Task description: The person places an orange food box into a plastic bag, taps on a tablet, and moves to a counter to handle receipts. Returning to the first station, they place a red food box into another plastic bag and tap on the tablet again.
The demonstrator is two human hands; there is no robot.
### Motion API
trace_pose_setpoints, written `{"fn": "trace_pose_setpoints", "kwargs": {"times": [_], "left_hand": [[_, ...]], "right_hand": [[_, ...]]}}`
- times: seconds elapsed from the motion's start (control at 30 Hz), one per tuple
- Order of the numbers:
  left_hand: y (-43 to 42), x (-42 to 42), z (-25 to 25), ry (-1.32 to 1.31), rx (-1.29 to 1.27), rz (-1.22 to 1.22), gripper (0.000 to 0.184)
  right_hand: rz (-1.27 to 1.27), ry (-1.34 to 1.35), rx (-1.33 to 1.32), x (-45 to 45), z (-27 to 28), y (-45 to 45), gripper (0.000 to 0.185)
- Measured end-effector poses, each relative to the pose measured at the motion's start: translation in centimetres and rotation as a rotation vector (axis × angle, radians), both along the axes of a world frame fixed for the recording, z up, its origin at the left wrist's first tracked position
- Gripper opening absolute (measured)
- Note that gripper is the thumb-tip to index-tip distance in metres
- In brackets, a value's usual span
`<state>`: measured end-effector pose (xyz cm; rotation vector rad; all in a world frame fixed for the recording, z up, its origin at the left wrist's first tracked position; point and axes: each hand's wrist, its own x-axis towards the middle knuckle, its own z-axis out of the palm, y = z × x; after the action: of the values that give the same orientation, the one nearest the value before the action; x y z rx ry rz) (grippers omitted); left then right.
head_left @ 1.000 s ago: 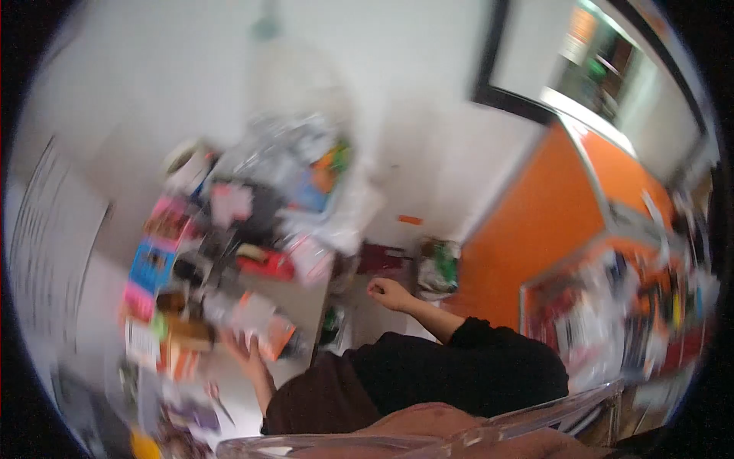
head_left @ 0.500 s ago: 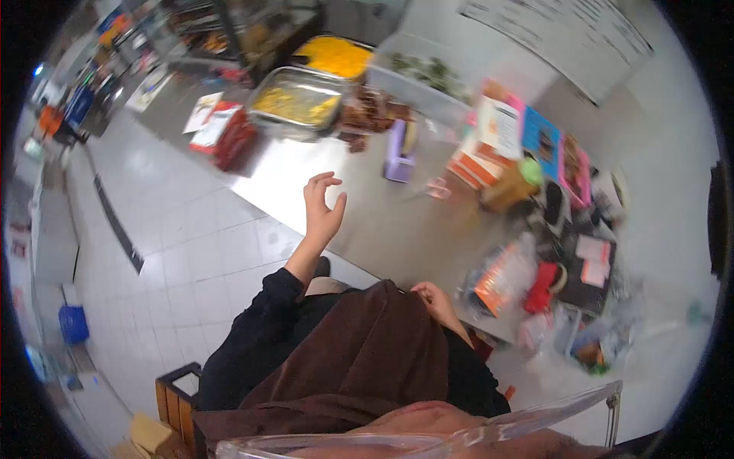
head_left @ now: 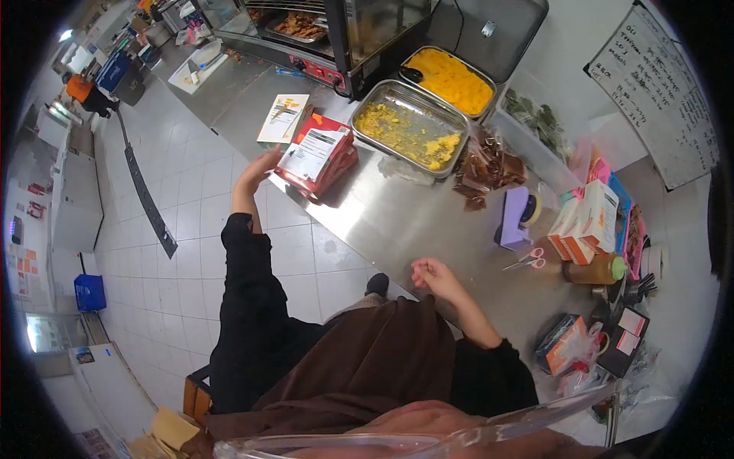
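My left hand (head_left: 262, 168) is stretched out at the left side of a stack of red packets (head_left: 334, 164) with a white printed label on top. Its fingers look extended, and the fingertips meet or nearly meet the packets' edge. Over the front edge of the steel table (head_left: 367, 206) is my right hand (head_left: 434, 277), fingers loosely bent and apart, with nothing visible in them. A white card or leaflet (head_left: 283, 116) lies just behind the packets. To their right stands a metal tray (head_left: 409, 90) with scraps of yellow food on its bottom.
Farther back are a tray of yellow food (head_left: 455, 80) and a glass display warmer (head_left: 382, 38). Brown sachets (head_left: 489, 164), a purple tape dispenser (head_left: 514, 218), scissors (head_left: 527, 260), orange-white boxes (head_left: 592, 218) and a sauce bottle (head_left: 592, 270) line the right. A person (head_left: 80, 90) is far left.
My left hand has moved left and forward to the red packets. My right hand has come up from my apron to the table edge. The camera view has shifted.
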<state>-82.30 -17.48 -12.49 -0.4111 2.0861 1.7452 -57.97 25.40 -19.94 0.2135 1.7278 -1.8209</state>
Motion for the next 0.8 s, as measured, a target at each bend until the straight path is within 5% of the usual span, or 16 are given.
{"fn": "trace_pose_setpoints", "kwargs": {"times": [0.27,0.3,0.4,0.43,0.53,0.63,0.8], "left_hand": [[3.4,-1.0,-2.2,0.037,0.034,-0.471,0.066],[5.3,0.6,-0.5,0.096,-0.185,-0.481,0.065],[10.6,5.1,-1.1,0.141,-0.013,-0.741,0.061],[13.1,7.3,0.4,0.084,-0.122,-0.744,0.06],[18.9,12.9,-0.8,0.209,0.084,-0.724,0.058],[24.6,17.8,-3.1,0.329,-0.1,-0.713,0.057],[32.6,22.7,-5.9,0.324,0.199,-0.643,0.062]], "right_hand": [[-0.093,0.063,-0.122,-9.6,1.7,-8.6,0.048],[-0.145,0.045,-0.161,-9.9,2.3,-9.1,0.053],[-0.293,-0.027,-0.035,-8.9,4.1,-9.3,0.061],[-0.282,0.185,0.174,-7.9,2.7,-8.5,0.066],[-0.433,0.365,0.261,-3.4,1.6,-4.9,0.063],[-0.666,0.233,0.055,1.5,4.7,-1.6,0.058],[-0.822,0.357,0.193,9.3,2.8,5.0,0.054]]}}
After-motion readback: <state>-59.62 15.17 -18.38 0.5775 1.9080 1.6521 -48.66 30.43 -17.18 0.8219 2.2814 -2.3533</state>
